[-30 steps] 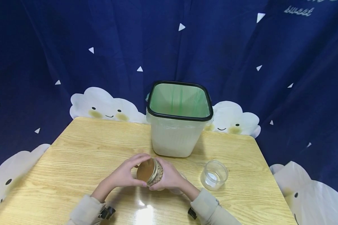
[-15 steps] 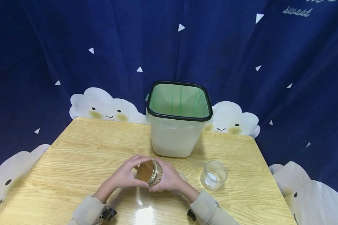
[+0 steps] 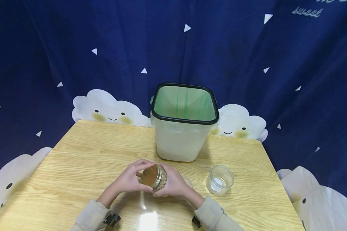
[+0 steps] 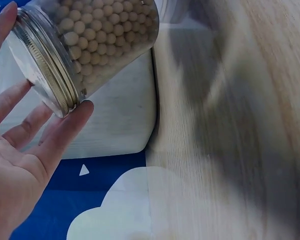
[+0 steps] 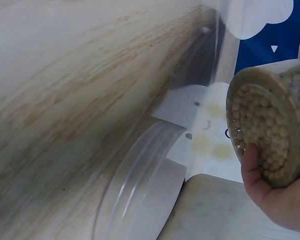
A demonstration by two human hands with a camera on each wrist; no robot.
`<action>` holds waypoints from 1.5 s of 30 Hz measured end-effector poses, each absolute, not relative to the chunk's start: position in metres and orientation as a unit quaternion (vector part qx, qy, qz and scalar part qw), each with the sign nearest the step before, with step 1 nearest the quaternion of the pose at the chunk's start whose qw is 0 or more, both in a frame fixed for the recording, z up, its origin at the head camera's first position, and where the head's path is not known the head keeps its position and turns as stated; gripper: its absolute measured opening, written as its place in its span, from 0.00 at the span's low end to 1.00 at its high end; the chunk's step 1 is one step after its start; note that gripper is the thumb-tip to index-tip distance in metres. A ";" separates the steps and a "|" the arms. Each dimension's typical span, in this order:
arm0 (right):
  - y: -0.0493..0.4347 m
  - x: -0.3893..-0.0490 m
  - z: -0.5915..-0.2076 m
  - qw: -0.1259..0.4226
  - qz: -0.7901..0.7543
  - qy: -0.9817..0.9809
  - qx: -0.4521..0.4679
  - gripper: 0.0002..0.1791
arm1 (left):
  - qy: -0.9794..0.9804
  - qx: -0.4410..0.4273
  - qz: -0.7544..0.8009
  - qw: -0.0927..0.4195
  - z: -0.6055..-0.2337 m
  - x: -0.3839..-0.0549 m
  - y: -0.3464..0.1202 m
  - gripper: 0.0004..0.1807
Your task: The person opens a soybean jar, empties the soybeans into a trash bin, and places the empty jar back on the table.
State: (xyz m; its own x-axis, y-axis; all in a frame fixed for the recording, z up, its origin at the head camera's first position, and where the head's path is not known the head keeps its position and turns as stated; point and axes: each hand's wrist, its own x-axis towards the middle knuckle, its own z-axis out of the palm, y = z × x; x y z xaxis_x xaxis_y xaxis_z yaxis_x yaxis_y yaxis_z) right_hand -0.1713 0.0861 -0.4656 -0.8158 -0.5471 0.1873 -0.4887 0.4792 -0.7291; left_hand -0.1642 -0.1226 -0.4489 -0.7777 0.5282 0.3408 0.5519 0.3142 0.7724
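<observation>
A clear jar of small beige balls (image 4: 107, 37) is held tilted on its side by both hands, close over the middle of the table. Its gold metal lid (image 3: 150, 175) faces left. My left hand (image 3: 131, 178) grips this lid at the rim, thumb at the near side and fingers at the far side. From the right, my right hand (image 3: 173, 181) holds the body of the jar; in the right wrist view a fingertip presses against the jar's bottom (image 5: 262, 120). The palm side of the right hand is mostly hidden in the head view.
A white bin (image 3: 180, 141) with a black rim and green liner stands behind the hands. To the right is a clear plastic tub (image 3: 219, 180). Another clear round piece (image 3: 188, 183) lies partly hidden under the right wrist. A blue curtain hangs behind the wooden table (image 3: 104, 144).
My left wrist and forearm have shifted slightly to the right, and the jar's lid has turned a little. Both hands keep their hold; the bin and tub stay put.
</observation>
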 end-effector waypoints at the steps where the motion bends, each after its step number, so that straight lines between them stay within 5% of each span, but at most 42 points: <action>1: 0.086 -0.172 -0.466 0.035 -0.412 0.859 -0.302 0.50 | -0.812 -0.331 -0.481 0.011 -0.449 -0.164 -0.123 0.45; 23: 0.085 -0.169 -0.459 0.046 -0.406 0.865 -0.291 0.52 | -0.817 -0.319 -0.480 0.013 -0.445 -0.164 -0.122 0.46; 34: 0.093 -0.174 -0.452 0.084 -0.400 0.850 -0.332 0.56 | -0.846 -0.390 -0.364 0.020 -0.435 -0.166 -0.126 0.54; 45: 0.091 -0.172 -0.454 0.078 -0.419 0.840 -0.335 0.55 | -0.822 -0.404 -0.400 0.039 -0.435 -0.171 -0.122 0.48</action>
